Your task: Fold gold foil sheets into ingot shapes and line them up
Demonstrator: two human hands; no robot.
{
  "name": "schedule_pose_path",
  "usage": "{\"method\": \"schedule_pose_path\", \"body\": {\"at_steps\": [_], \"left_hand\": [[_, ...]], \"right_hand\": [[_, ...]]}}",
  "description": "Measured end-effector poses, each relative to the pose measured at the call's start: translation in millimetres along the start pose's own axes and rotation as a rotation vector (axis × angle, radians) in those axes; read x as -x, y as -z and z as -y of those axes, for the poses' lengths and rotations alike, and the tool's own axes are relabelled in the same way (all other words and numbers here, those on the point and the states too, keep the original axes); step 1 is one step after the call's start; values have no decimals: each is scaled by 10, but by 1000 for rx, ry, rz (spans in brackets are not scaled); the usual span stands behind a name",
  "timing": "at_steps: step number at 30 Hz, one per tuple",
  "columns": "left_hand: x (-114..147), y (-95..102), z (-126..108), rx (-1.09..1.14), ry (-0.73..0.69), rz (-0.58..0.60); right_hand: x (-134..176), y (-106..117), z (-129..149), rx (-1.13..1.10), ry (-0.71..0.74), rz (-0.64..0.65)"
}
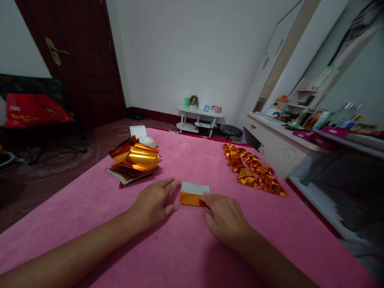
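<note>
A small sheet of gold foil paper [189, 199] lies on the pink cloth, its lower part folded up with the gold side showing and its white backing [195, 188] above. My right hand [226, 218] is on the sheet's right end, the fingers curled together and the fingertips pressing on the folded edge. Just left of the sheet, my left hand [154, 204] rests with fingers stretched out and thumb apart, holding nothing. A loose stack of gold foil sheets [135, 158] stands beyond my left hand. To the right lie several folded gold foil pieces [246, 176] in rows.
The pink cloth [186, 156] covers the surface under my hands. Behind the foil stack are a white box lid [138, 131] and a pale packet [148, 141]. A dressing table [276, 132] with bottles stands right. A low white table [199, 112] is by the wall.
</note>
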State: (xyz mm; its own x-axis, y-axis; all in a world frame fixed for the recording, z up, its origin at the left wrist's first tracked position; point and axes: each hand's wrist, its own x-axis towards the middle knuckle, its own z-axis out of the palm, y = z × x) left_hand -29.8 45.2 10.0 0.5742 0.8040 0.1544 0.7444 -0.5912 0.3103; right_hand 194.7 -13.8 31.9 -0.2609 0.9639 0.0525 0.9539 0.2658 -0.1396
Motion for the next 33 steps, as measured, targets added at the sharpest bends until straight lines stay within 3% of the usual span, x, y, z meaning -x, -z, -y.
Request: {"method": "schedule_pose_path", "body": {"at_steps": [3, 6, 9, 12, 15, 18, 23, 29, 33], "left_hand": [[-143, -111, -69, 153, -133, -102], [-258, -201, -128, 321, -200, -121], [-315, -224, -152, 540, -99, -109], [-317, -222, -153, 846, 89, -100], [-296, -220, -164, 1056, 199, -106], [-280, -207, -195, 1152, 190, -100], [-271, -191, -202, 1307, 220, -227], [-245, -216, -197, 1373, 228, -96], [-229, -222, -232, 1376, 342, -85]], "right_hand": [[-62, -65, 3, 39, 14, -55], [-79, -217, -119, -140, -14, -196], [-114, -318, -291, -599, -161, -406], [-156, -333, -373, -1005, -260, -479], [-168, -314, -343, -1188, -328, -458], [-150, -299, -286, -1254, -344, -430], [-113, -267, -228, -1313, -312, -349], [-84, -224, -139, -1273, -270, -219], [-77, -245, -144, -1331, -263, -196]]}}
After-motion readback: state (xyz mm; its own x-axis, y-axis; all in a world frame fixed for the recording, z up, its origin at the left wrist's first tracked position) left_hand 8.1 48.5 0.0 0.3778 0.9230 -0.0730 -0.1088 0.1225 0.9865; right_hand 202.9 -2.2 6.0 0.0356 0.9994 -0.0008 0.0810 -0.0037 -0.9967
